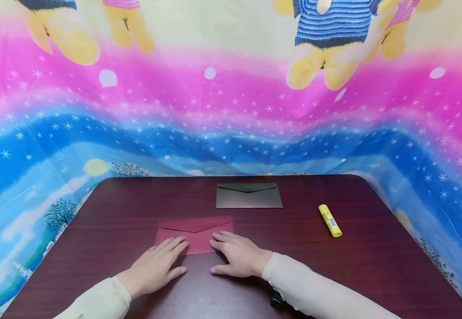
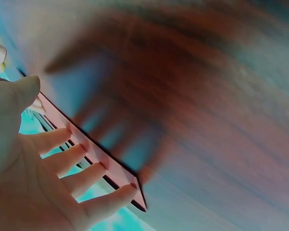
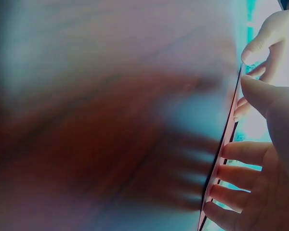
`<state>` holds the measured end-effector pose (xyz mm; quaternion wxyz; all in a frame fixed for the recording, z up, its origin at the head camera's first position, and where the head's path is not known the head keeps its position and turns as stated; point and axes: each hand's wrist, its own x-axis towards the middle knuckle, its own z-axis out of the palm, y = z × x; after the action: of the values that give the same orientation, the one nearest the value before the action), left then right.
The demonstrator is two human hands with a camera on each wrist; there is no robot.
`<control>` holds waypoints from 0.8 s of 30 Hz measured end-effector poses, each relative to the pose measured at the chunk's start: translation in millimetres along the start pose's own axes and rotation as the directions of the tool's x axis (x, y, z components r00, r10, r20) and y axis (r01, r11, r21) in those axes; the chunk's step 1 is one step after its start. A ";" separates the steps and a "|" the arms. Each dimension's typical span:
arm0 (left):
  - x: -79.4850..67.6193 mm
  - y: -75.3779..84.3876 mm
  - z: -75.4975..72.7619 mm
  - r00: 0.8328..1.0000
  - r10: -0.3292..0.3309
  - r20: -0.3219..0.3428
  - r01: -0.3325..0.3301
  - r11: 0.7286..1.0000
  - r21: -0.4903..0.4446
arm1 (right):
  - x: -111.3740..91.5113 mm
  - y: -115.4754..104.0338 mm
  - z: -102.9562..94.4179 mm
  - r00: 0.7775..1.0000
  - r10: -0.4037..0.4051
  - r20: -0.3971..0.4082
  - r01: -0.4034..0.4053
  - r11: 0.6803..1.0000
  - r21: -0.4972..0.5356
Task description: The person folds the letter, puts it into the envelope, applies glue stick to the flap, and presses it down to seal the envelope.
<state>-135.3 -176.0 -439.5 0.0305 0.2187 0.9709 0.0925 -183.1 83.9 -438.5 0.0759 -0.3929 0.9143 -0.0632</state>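
Note:
A dark red envelope (image 1: pixel 199 235) lies flat on the table, its pointed flap folded down on the far side. My left hand (image 1: pixel 153 266) rests its straight fingertips on the envelope's near left part. On the near right part lie the fingertips of my right hand (image 1: pixel 240 254), with the thumb stretched out over the table. The left wrist view shows the left fingers (image 2: pixel 94 173) spread along the envelope's edge. In the right wrist view the right fingers (image 3: pixel 236 178) touch that edge too. Neither hand grips anything.
A dark grey envelope (image 1: pixel 248 197) lies near the table's back edge. To the right is a yellow glue stick (image 1: pixel 330 220). The dark brown table (image 1: pixel 374 266) backs onto a printed cloth (image 1: pixel 231 97). A small black object (image 1: pixel 277 300) sits beneath the right sleeve.

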 end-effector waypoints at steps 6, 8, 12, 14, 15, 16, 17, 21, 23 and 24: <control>-0.1 -12.3 -6.7 1.000 -0.021 0.000 0.021 0.999 -0.027 | 15.7 -9.3 -0.7 1.000 0.016 0.014 -0.016 1.000 -0.016; 0.5 -17.0 -8.4 1.000 -0.025 -0.003 0.025 0.999 -0.027 | 21.1 -11.1 -0.2 1.000 0.022 0.021 -0.022 1.000 -0.011; 3.1 -24.6 -12.6 0.999 -0.036 0.009 0.037 0.999 -0.039 | 29.8 -12.2 0.2 0.999 0.024 0.035 -0.025 1.000 0.015; 3.9 -28.2 -15.3 0.999 -0.047 0.020 0.048 0.997 -0.052 | 34.4 -12.7 0.3 0.999 0.020 0.041 -0.021 0.999 0.029; 4.4 -29.8 -16.5 0.998 -0.052 0.023 0.053 0.997 -0.058 | 36.6 -12.9 0.3 0.999 0.018 0.045 -0.019 0.999 0.038; 4.8 -31.3 -17.5 0.998 -0.057 0.026 0.059 0.996 -0.062 | 38.7 -13.4 -0.1 0.999 0.015 0.049 -0.017 0.999 0.044; 5.3 -32.8 -18.2 0.998 -0.062 0.028 0.064 0.996 -0.064 | 40.8 -13.9 -0.6 0.999 0.014 0.053 -0.016 0.999 0.050; 8.8 -38.8 -18.8 0.997 -0.072 0.030 0.074 0.995 -0.068 | 48.0 -15.5 -1.8 0.997 0.016 0.073 -0.023 0.996 0.086; 11.1 -41.2 -18.8 0.997 -0.076 0.029 0.078 0.995 -0.069 | 51.0 -15.6 -1.9 0.997 0.018 0.077 -0.026 0.995 0.099; 12.3 -42.2 -18.9 0.997 -0.079 0.027 0.081 0.994 -0.073 | 52.3 -15.4 -1.8 0.997 0.019 0.077 -0.027 0.994 0.106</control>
<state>-165.9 -211.2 -429.4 0.0542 0.1796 0.9743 0.1244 -208.1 35.4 -438.7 0.1322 -0.3799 0.9105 -0.0961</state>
